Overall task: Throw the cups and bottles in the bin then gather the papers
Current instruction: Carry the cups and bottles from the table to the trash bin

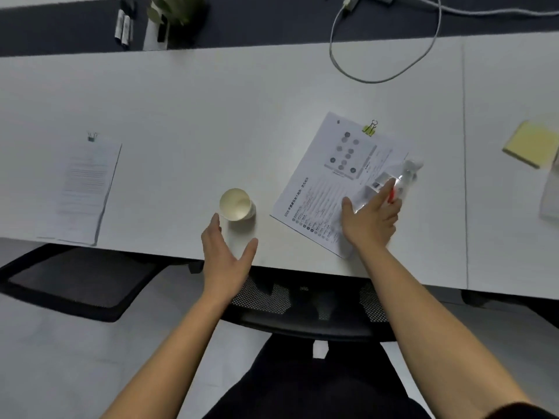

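A white paper cup (236, 204) stands upright on the white desk (211, 110). Just in front of it my left hand (225, 252) is spread open, thumb and fingers on either side, not touching the cup. A clear plastic bottle (390, 182) lies on its side on a clipped sheaf of printed papers (329, 182) with a yellow binder clip (370, 128). My right hand (370, 216) lies over the bottle's lower end, the index finger stretched along it and the thumb out to the left. A second clipped sheaf of papers (81, 189) lies at the desk's left.
A yellow sticky-note pad (531, 145) and a pale object (550, 195) sit at the far right. A white cable (384, 55) loops at the back, near markers (124, 24) and a plant (172, 16). Black chairs (302, 313) stand below the desk's front edge.
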`<state>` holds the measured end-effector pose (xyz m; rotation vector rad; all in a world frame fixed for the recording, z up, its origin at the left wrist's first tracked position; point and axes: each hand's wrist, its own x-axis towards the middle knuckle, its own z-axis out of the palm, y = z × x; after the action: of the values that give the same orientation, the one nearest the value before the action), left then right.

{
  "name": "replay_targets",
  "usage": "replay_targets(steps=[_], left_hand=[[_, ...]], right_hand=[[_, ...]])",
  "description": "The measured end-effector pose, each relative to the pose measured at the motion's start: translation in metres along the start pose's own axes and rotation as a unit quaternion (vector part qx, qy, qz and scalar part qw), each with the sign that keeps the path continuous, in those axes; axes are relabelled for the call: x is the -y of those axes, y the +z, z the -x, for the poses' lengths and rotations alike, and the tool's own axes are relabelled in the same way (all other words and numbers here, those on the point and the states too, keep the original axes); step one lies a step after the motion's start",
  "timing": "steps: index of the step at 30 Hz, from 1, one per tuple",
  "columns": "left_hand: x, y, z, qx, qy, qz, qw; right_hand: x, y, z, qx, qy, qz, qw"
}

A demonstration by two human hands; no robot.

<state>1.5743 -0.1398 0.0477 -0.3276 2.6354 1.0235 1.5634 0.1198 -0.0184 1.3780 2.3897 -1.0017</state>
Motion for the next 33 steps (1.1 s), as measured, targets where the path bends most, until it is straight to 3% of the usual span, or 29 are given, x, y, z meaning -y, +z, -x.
replay_targets(steps=[7, 12, 17, 24, 33], left_hand=[[-0.011, 0.045, -0.056, -0.076, -0.065, 0.021, 0.995], [-0.016, 0.059, -0.06, -0.036, -0.058, 0.095, 0.993], [-0.04, 0.039, -0.027, -0.049, -0.026, 0.104, 0.993], [-0.059, -0.01, 0.083, -0.136, -0.023, 0.183, 0.973], [-0.008, -0.053, 0.225, -0.321, -0.1, 0.239, 0.911]], right_hand=[[-0.022, -0.02, -0.008, 0.068, 0.01, -0.038, 0.997], [-0.03, -0.041, -0.004, 0.109, -0.008, -0.05, 0.993], [-0.02, -0.089, 0.012, 0.121, 0.011, -0.194, 0.973], [-0.036, -0.135, 0.083, 0.125, -0.171, -0.236, 0.948], [-0.031, -0.1, 0.149, 0.305, -0.354, -0.131, 0.874]])
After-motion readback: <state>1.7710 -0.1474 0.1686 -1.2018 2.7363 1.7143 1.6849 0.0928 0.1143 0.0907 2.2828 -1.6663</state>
